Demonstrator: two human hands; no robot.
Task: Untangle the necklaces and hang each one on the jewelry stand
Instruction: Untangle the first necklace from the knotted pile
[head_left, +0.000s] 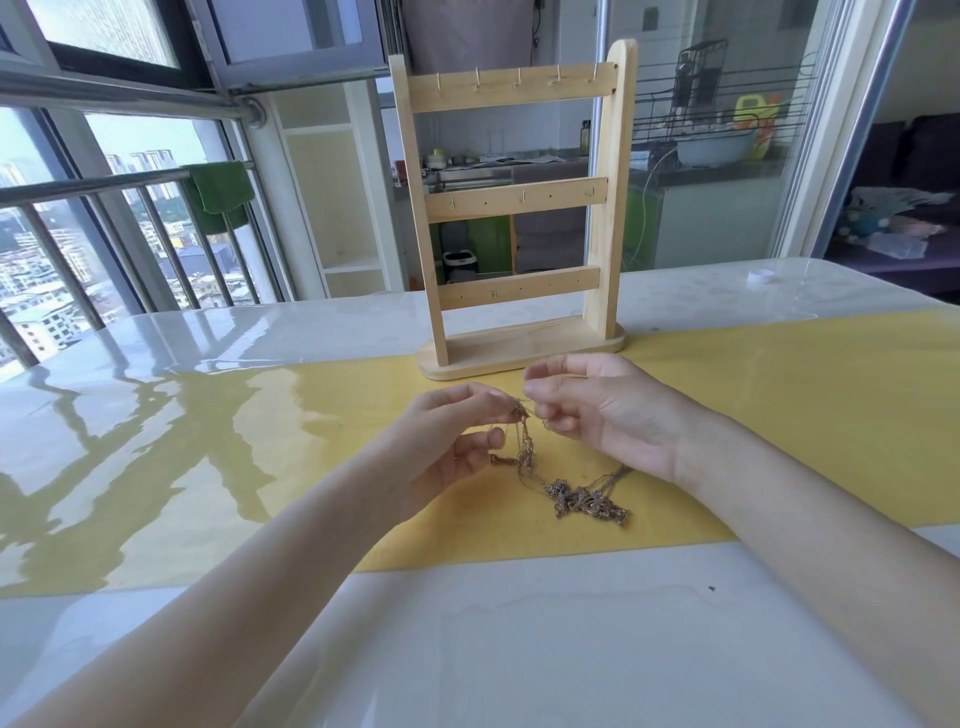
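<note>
1. A tangle of thin, dull-gold necklaces (566, 493) lies knotted on the yellow mat (779, 415). Part of it is bunched flat near the person's right wrist, and several strands are lifted up between the two hands. How many chains make up the knot cannot be told.
2. The left hand (447, 441) pinches the raised strands between thumb and curled fingertips, just above the mat.
3. The right hand (597, 410) faces it, close by, thumb and forefinger nipping a fine strand at the top of the knot, the other fingers loosely curled.
4. One wooden jewelry stand (519, 208) stands upright just beyond the hands, at the mat's far edge: two posts on an oval base, three crossbars.
5. The top bar carries five small hooks; the middle bar shows three; the lowest bar's cannot be counted. All hooks in sight are bare.
6. One small white cap (761, 276) sits on the glossy white table (467, 649), far right, well apart.
</note>
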